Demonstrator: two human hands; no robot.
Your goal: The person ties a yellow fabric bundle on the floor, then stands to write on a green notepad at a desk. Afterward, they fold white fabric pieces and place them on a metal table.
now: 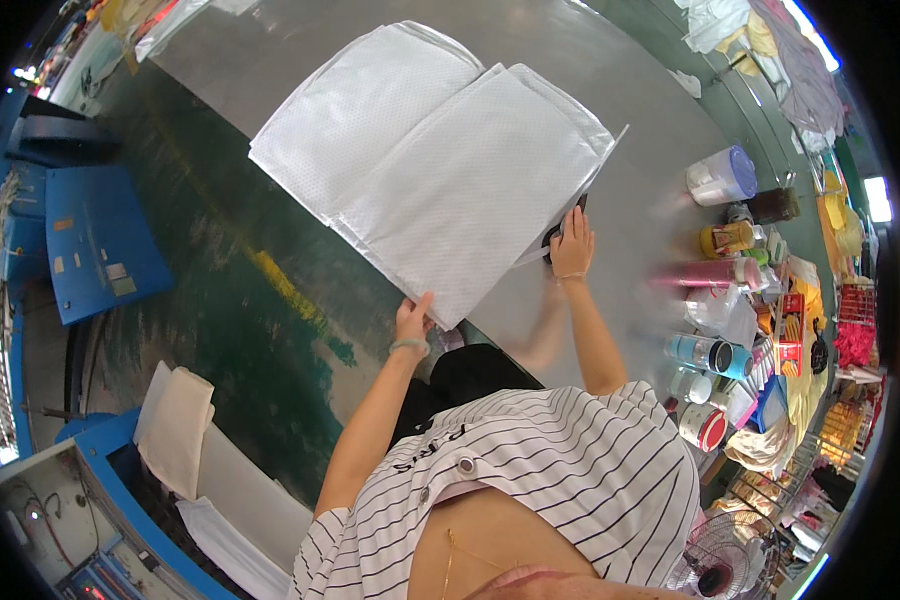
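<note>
A stack of thin, folded white sheets with a fine dotted pattern (487, 180) lies on the grey tabletop (645, 97), its near corner reaching past the table's edge. At that corner my left hand (414, 319) pinches the upper sheet, thumb on top. My right hand (574, 244) rests at the stack's right edge, fingers together over a black-handled tool (551, 238). The hand and the sheet hide most of this tool, so its exact kind is unclear. A pale thin strip shows beside the handle under the sheet edge.
Along the right stand a lidded white tub (720, 176), a pink bottle (709, 274), a blue bottle (697, 351) and several jars. A wire-guarded fan (720, 570) is lower right. Blue machinery (105, 240) and a bin with cream cloth (176, 427) stand left, across the green floor (217, 315).
</note>
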